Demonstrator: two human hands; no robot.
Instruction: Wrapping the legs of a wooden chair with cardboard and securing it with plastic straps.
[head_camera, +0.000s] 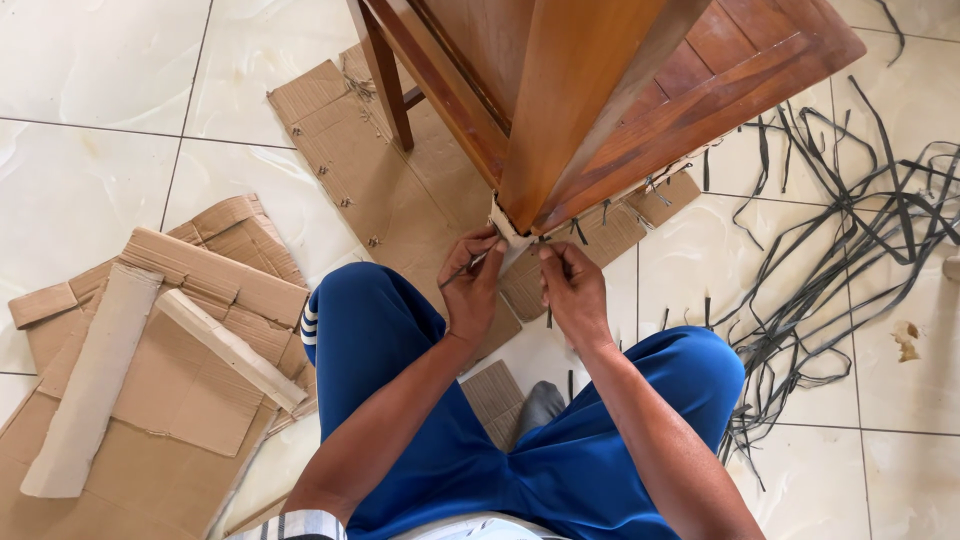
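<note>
Cardboard wrapping (505, 228) clung to the corner of the wooden furniture (600, 90), between the knees; thin, light and easily torn, probably best peeled from its loose edge. Left hand (472, 290) and right hand (572, 290) both pinched it. Flattened brown cardboard pieces (150, 370) lay left, grey strapping (850, 250) right.

White tiled floor (90, 70): flattened cardboard pieces (150, 380) at lower left, cardboard sheet (350, 160) under wooden furniture (600, 90) at top centre, tangled dark straps (850, 250) at right.
</note>
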